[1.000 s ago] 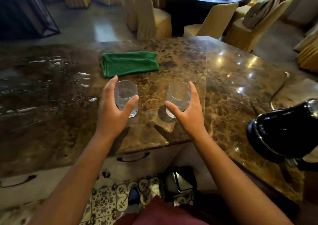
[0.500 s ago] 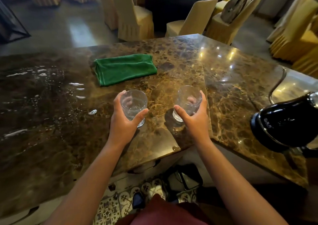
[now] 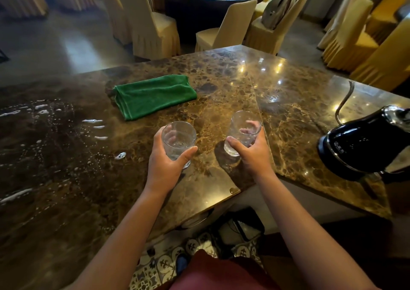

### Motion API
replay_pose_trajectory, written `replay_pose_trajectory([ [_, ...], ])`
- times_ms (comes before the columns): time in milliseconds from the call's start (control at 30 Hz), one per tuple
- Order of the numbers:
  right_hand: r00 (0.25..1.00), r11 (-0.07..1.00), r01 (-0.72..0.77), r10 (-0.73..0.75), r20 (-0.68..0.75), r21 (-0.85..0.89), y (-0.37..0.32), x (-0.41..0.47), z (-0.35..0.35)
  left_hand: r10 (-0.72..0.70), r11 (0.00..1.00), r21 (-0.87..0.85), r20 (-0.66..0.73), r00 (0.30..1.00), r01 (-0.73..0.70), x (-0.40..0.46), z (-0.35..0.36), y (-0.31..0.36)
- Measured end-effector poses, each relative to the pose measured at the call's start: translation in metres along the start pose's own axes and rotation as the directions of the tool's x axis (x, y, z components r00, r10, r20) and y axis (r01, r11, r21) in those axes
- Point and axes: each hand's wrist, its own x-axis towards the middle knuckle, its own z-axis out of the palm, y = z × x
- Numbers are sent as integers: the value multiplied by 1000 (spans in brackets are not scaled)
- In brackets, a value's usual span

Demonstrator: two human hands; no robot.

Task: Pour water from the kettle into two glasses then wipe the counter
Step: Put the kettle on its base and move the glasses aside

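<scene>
Head camera shows the left hand (image 3: 165,167) with its grip curled around one glass (image 3: 178,142) and the right hand (image 3: 253,154) holding the other glass (image 3: 243,132) on the marble counter (image 3: 221,94), the black kettle (image 3: 363,147) at three o'clock, the folded green cloth (image 3: 153,95) at eleven o'clock beyond, and spilled water drops (image 3: 93,121) at nine o'clock.

2 bare forearms are showing, with no sleeves reaching the wrists. The left hand (image 3: 165,167) and right hand (image 3: 253,155) are wearing no rings, watches or gloves. A dark red garment (image 3: 213,274) is covering the lap at the bottom edge, its cut being unclear.
</scene>
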Motion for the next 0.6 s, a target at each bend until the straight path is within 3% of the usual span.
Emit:
replay_pose_trajectory([
  [300, 999, 998, 49, -48, -15, 37, -9, 4, -5, -10, 1000, 2, 9, 1000, 10, 6, -8, -3],
  [600, 998, 997, 51, -49, -43, 59, -11, 1, -11, 70, 997, -23, -40, 997, -71, 3, -3, 10],
])
